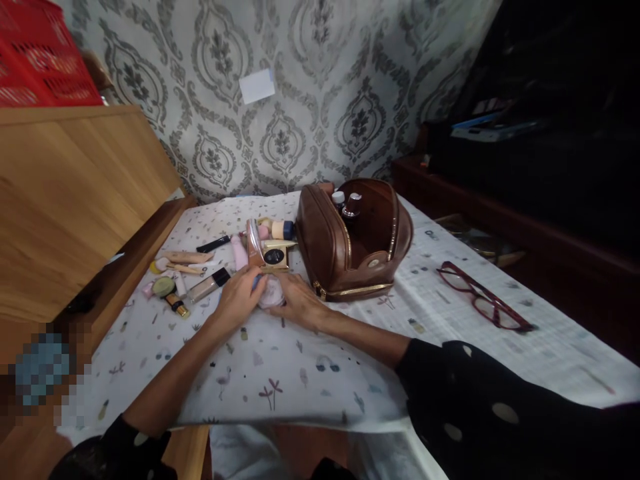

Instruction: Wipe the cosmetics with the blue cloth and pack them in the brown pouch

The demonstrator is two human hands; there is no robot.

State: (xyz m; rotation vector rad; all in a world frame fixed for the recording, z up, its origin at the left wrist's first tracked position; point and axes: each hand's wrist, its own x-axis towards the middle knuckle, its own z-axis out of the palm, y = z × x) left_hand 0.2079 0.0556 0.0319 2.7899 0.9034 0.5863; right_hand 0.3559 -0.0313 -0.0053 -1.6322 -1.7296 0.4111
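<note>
My left hand (241, 292) and my right hand (301, 304) meet over a small round pale-pink container (271, 293), fingers curled about its two sides. Part of the container is hidden under the fingers, so its exact kind is unclear. Just beyond them lie a gold-edged compact (276, 257), a shiny rose-gold tube (255, 243) and a pink tube (239, 253). Beside my left hand rests a foundation bottle (209, 286) with a black cap. To the right of the cosmetics stands a brown makeup bag (325, 250), unzipped, with a few bottle tops (353, 205) showing inside.
Red-framed glasses (484, 297) lie on the patterned cloth (300, 373) at the right. More cosmetics, including a gold-and-black tube (177, 305) and a dark stick (213, 244), are scattered leftward. A wooden panel (85, 200) borders the left; a red crate (45, 57) sits above it.
</note>
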